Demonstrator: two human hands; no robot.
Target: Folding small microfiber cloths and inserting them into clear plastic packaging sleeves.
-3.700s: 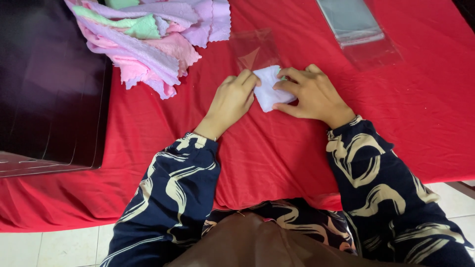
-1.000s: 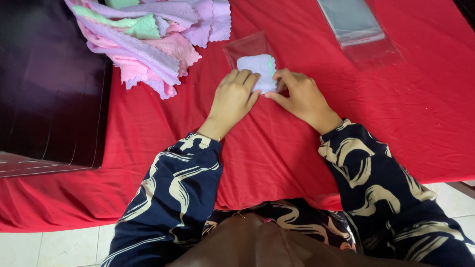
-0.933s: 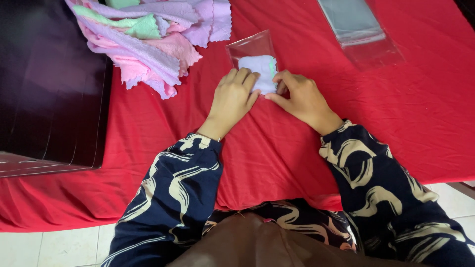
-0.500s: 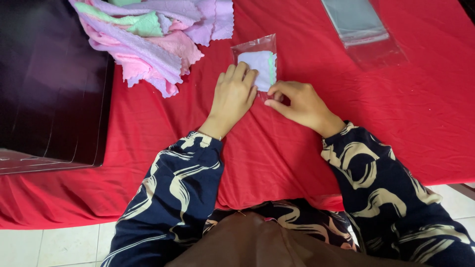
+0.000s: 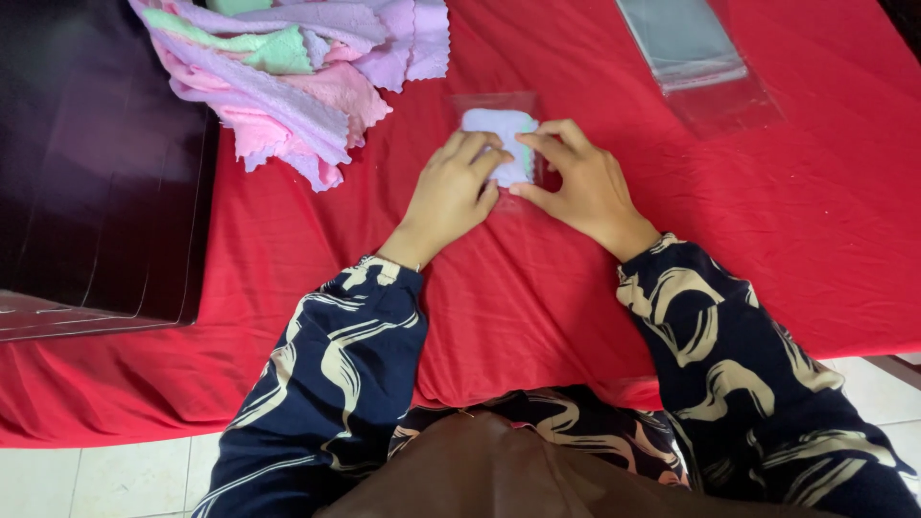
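Here the counter (image 5: 796,240) was covered by a red cloth that hung over its near edge. A big dark box (image 5: 96,163) sat at its left end, touching a loose heap of pink, purple and green cloths (image 5: 297,82) just to its right. Farther right, near the back edge, lay a stack of clear plastic bags (image 5: 686,43), well apart from the hands. Both arms wore dark sleeves with a pale swirl pattern. The left hand (image 5: 451,192) lay flat, fingers pressing down on a small folded pale purple cloth (image 5: 499,129) inside a clear bag (image 5: 494,105) in the middle of the counter. The right hand (image 5: 576,182) pinched the bag's right edge between thumb and fingers, just beside the left hand.
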